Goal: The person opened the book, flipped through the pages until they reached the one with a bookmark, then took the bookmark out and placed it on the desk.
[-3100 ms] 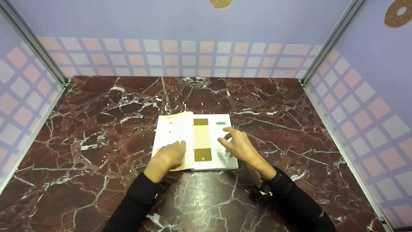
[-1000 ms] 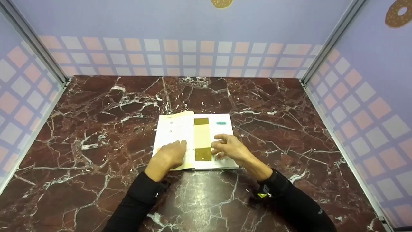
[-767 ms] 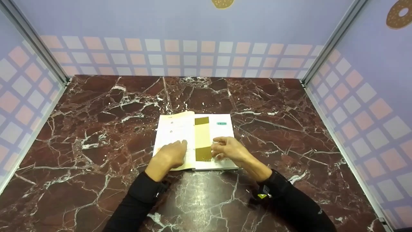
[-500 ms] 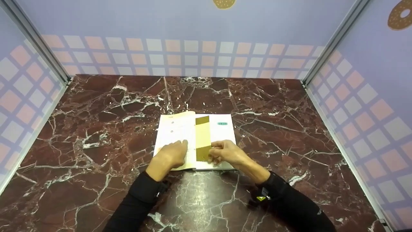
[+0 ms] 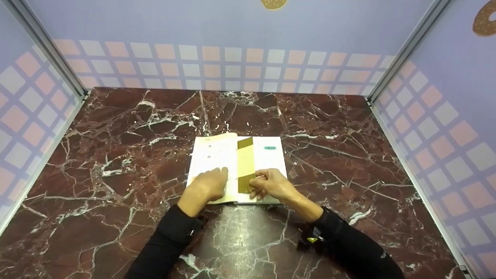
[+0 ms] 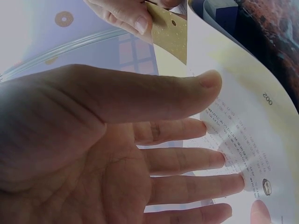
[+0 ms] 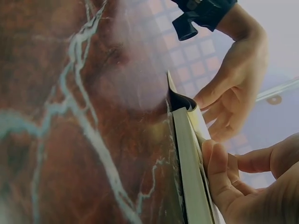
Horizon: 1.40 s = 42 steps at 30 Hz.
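Observation:
An open book (image 5: 269, 161) lies on the dark red marble-patterned table. Along the inner side of its right page is a yellow bookmark (image 5: 245, 161) with gold ends, one of which has a small hole. My right hand (image 5: 273, 185) pinches the bookmark's right edge near the lower gold end, and that edge is tilted up off the page. On the left page my left hand (image 5: 205, 187) rests with straight fingers, holding the page down. In the left wrist view those fingertips touch the curved, printed page (image 6: 243, 98).
Purple panels (image 5: 232, 23) with pink and white squares stand at the back and both sides of the table (image 5: 135, 162). Metal corner posts (image 5: 403, 50) join them. The book's thick page edge (image 7: 194, 177) shows in the right wrist view.
My right hand has come left and down from above the right page to the bookmark. The bookmark, flat before, now has its right edge raised. My left hand has stayed in place.

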Each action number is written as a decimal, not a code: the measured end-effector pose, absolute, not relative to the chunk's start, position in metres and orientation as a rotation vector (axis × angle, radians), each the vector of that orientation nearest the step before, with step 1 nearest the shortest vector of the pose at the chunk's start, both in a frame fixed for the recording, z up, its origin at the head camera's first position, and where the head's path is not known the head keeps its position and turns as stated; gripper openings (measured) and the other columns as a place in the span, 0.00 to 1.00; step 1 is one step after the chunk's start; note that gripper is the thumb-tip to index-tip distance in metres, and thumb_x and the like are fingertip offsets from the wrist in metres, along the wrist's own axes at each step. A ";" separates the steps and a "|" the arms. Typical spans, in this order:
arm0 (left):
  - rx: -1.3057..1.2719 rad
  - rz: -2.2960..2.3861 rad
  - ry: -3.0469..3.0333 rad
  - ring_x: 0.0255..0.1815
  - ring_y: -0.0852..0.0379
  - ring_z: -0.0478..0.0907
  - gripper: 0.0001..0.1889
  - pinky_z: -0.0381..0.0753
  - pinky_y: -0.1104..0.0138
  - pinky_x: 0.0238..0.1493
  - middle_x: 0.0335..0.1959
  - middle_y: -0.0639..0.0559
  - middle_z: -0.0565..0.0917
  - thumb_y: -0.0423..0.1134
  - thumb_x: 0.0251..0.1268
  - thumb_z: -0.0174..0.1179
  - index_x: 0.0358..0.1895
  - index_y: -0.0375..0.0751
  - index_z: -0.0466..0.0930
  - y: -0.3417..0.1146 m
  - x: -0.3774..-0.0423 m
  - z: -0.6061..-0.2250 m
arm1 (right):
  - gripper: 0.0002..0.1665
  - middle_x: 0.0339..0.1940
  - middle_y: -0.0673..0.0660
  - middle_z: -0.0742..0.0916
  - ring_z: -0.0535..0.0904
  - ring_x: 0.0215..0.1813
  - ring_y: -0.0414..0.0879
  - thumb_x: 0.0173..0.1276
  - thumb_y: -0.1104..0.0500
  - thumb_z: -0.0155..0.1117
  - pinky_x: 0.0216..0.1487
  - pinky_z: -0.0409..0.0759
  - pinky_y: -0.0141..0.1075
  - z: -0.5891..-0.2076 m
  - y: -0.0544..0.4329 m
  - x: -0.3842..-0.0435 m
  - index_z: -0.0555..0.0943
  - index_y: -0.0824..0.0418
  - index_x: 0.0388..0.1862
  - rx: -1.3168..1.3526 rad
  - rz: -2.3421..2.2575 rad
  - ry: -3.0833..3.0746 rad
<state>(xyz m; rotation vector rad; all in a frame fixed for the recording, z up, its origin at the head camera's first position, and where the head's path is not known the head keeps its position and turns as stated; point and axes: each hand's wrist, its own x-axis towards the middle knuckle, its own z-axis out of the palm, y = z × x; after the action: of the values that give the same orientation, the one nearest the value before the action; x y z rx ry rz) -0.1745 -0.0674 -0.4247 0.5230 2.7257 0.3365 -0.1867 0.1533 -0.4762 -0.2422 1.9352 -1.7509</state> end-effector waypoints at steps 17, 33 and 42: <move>0.507 0.328 2.718 0.45 0.32 0.81 0.16 0.82 0.42 0.49 0.44 0.32 0.80 0.24 0.56 0.60 0.48 0.28 0.71 -0.066 -0.177 -0.426 | 0.10 0.31 0.69 0.89 0.86 0.24 0.45 0.72 0.72 0.58 0.26 0.85 0.33 -0.477 0.151 -0.184 0.76 0.80 0.47 -0.226 -1.826 1.947; 0.512 0.343 2.705 0.44 0.33 0.81 0.14 0.82 0.43 0.48 0.43 0.33 0.80 0.25 0.56 0.62 0.45 0.30 0.71 -0.066 -0.178 -0.426 | 0.06 0.22 0.61 0.86 0.86 0.22 0.47 0.73 0.70 0.57 0.24 0.85 0.35 -0.473 0.156 -0.186 0.77 0.76 0.41 -0.201 -1.807 2.031; 0.526 0.354 2.717 0.46 0.31 0.81 0.14 0.81 0.42 0.50 0.44 0.31 0.80 0.25 0.56 0.62 0.44 0.29 0.71 -0.067 -0.177 -0.425 | 0.08 0.21 0.60 0.86 0.86 0.21 0.46 0.75 0.68 0.59 0.23 0.85 0.35 -0.459 0.160 -0.183 0.81 0.75 0.40 -0.255 -1.802 2.083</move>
<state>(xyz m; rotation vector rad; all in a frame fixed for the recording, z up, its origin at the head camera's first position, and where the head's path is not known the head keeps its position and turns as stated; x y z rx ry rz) -0.1767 -0.0669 -0.4251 0.5259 2.7170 0.3543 -0.1832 0.1598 -0.4586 -0.2549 2.0827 -1.8025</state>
